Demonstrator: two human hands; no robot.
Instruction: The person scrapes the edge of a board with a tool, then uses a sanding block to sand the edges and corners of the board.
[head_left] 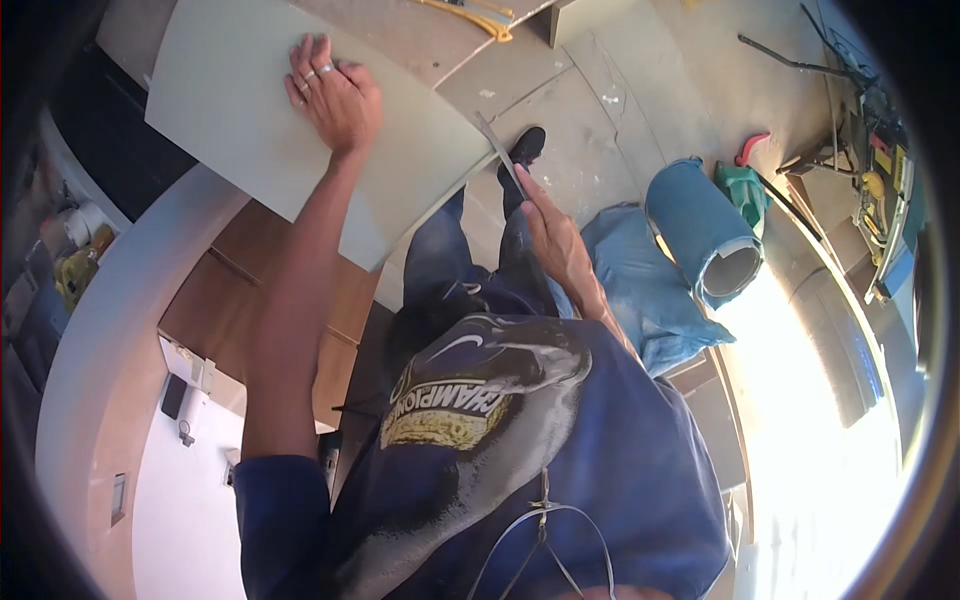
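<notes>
A pale grey-green panel [240, 110] lies in front of me, its right edge running toward my legs. My left hand [335, 100], with rings on it, rests on top of the panel with its fingers apart, holding nothing. To the right of the panel, my right hand [552, 228] is closed round a thin, flat metal file [498, 146]. The file points up and away, its blade right beside the panel's right edge. Whether it touches that edge I cannot tell. The handle end is hidden in my fingers.
A blue cylindrical bin [690, 220] lies tilted at the right, beside a crumpled blue bag [635, 275]. Behind it is a green bag [742, 190]. Tools and cables [875, 190] crowd the far right. A yellow tool [485, 20] lies beyond the panel. Brown wooden cabinets [230, 310] stand at left.
</notes>
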